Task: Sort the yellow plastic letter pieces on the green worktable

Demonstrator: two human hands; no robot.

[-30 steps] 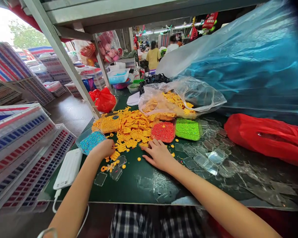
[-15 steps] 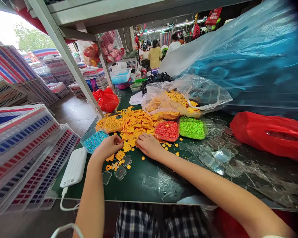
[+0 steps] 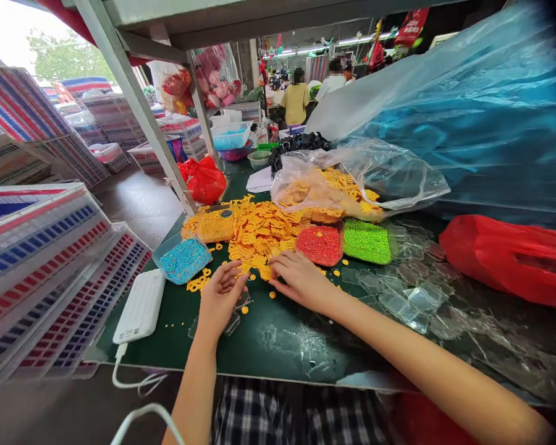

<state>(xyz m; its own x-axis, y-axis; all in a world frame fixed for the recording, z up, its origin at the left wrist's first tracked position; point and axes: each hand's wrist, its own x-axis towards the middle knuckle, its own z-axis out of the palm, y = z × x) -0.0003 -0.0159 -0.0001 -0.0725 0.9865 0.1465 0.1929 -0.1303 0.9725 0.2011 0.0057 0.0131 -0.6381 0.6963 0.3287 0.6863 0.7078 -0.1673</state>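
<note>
Many yellow plastic pieces at right hand of unclear grip, with loosely open left hand nearer the front edge of the tabletop.

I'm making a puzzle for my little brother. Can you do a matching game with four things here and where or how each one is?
1. White power bank
2. Red beads
3. Blue beads
4. Right hand

A. Fingers at the near edge of the heap of yellow plastic pieces
B. Plugged into a white cable
C. Right next to the green beads
D. Just beyond the power bank

Right pairs: 1-B, 2-C, 3-D, 4-A
</note>
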